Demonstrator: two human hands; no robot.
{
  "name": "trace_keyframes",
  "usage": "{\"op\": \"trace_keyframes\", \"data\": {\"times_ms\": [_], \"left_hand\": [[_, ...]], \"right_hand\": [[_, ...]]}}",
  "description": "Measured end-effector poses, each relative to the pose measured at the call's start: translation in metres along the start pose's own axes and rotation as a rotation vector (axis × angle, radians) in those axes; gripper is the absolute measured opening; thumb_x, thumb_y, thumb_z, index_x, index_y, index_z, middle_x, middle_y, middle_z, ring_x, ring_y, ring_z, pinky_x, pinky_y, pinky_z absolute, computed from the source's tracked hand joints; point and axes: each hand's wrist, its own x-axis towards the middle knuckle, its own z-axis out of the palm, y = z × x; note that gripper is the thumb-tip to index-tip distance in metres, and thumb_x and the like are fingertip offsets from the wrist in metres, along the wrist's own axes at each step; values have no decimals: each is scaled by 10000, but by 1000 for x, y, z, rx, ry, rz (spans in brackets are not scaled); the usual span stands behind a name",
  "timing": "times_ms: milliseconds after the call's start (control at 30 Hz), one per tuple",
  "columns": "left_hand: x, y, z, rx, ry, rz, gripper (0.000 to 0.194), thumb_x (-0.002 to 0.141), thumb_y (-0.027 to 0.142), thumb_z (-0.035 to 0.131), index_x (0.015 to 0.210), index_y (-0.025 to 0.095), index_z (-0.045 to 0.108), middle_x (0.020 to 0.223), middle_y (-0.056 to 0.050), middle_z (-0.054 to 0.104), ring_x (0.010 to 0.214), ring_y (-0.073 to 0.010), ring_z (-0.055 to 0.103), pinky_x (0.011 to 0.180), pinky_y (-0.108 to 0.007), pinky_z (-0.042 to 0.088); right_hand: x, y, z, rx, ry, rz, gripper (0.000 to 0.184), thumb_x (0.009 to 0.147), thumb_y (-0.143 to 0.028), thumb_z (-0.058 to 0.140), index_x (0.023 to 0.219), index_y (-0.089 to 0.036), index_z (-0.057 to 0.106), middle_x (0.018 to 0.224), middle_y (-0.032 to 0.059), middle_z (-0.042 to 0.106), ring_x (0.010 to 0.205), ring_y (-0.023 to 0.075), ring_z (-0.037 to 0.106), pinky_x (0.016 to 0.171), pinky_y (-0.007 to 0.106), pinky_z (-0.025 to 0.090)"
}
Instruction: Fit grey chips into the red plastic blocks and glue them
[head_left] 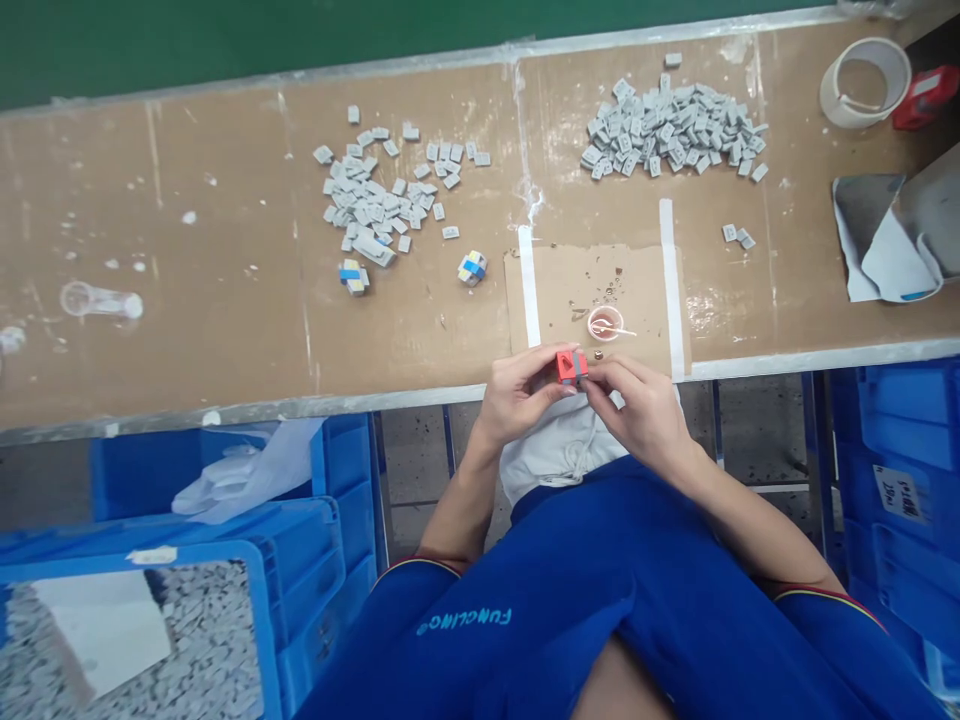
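Observation:
My left hand point(517, 395) and my right hand point(641, 410) meet at the table's front edge, both closed around a small red block with a grey piece on it point(571, 366). Just beyond the hands a small clear dish point(605, 323) with a thin stick in it sits on a taped cardboard patch point(600, 285). Two heaps of small grey pieces lie farther back, one at the middle point(382, 195) and one at the right point(675, 125). Two small multicoloured cube assemblies point(472, 268) point(353, 276) rest in front of the middle heap.
A roll of tape point(862, 82) and a red object point(926, 97) stand at the far right. A grey folded sheet point(889, 235) lies nearby. Blue bins point(292, 600) point(900, 470) sit below the table; the left one holds many grey pieces. A clear spoon-like item point(101, 300) lies left.

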Motion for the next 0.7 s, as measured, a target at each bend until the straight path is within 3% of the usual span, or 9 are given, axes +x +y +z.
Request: {"op": "trace_keyframes", "data": {"times_ms": [167,400,700], "left_hand": [[2,1,-1,-206,0,-120,504,864,410,864,1291,166,755,1078,-122,853,935,-227,835,813,-288,677],[5,2,-1,-210,41,-155,515,810,501,891,1159,139,778,942,-102,845,796,-194,812,720,-257,663],[3,-1,-3,-202,-11,-132,476,877,474,841,1224,162,748,1021,-105,840,888,-206,817,775,-266,652]], "right_hand": [[3,-1,-3,213,14,62,177,1020,-169,576,1034,-189,751,916,60,775,774,160,705,689,271,547],[9,0,-3,512,-116,308,183,1014,-275,614,1000,-178,768,913,57,809,791,168,742,698,287,575],[18,-6,-9,354,-159,266,157,1003,-268,632,914,-165,710,806,31,763,660,129,663,619,250,507]]}}
